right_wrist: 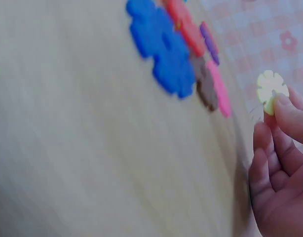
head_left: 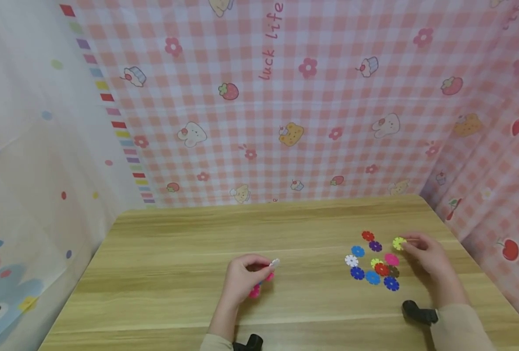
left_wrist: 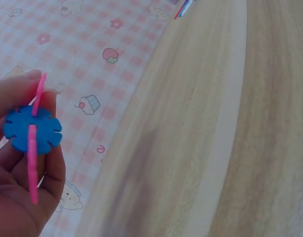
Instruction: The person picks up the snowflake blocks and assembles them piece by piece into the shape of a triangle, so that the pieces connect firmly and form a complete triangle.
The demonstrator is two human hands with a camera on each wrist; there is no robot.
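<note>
My left hand [head_left: 244, 278] holds a small chain of notched plastic discs by its top. A white disc [head_left: 275, 263] is pinched between thumb and finger. Below it the left wrist view shows a blue disc [left_wrist: 48, 129] with pink discs [left_wrist: 32, 168] slotted into it on edge. At the right, my right hand [head_left: 428, 256] pinches a yellow notched disc [head_left: 398, 243] between thumb and fingertips, raised over the table beside a loose group of discs. In the right wrist view that yellow disc [right_wrist: 271, 89] stands upright above the thumb.
Flat on the wooden table [head_left: 176, 243] lie several loose discs, among them a white disc [head_left: 351, 261], a purple disc [head_left: 375, 246], a dark blue disc [head_left: 391, 283] and a brown disc [head_left: 393, 271]. A pink checked curtain [head_left: 259, 122] hangs behind the table.
</note>
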